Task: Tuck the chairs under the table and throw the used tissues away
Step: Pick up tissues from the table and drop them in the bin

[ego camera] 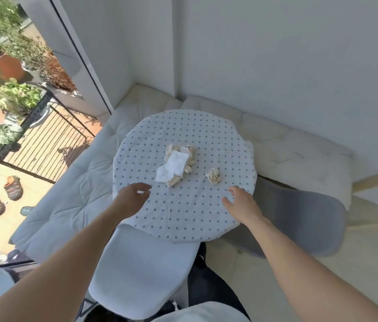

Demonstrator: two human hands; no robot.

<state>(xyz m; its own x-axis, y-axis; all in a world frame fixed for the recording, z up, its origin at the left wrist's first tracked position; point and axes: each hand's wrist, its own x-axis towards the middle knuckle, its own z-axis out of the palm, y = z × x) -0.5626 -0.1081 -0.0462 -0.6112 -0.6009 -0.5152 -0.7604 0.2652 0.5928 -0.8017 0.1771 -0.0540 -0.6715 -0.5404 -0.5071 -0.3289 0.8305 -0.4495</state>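
Observation:
A round table point(183, 219) with a dotted white cloth stands in front of me. A heap of crumpled tissues point(177, 165) lies at its middle, and one small tissue ball point(213, 175) sits to the right of the heap. My left hand point(132, 198) hovers over the table's near left part, fingers apart and empty. My right hand point(241, 202) hovers over the near right part, also empty with spread fingers. A white chair point(137, 273) stands just below me, its seat partly under the table edge. A grey chair point(304, 221) stands at the right, partly under the table.
A cushioned corner bench point(294, 147) wraps around the table's far and left sides against white walls. At the left, a glass door shows a terrace with a black railing point(44, 135), potted plants and a pair of shoes point(2, 196). Pale wooden floor point(357, 263) lies to the right.

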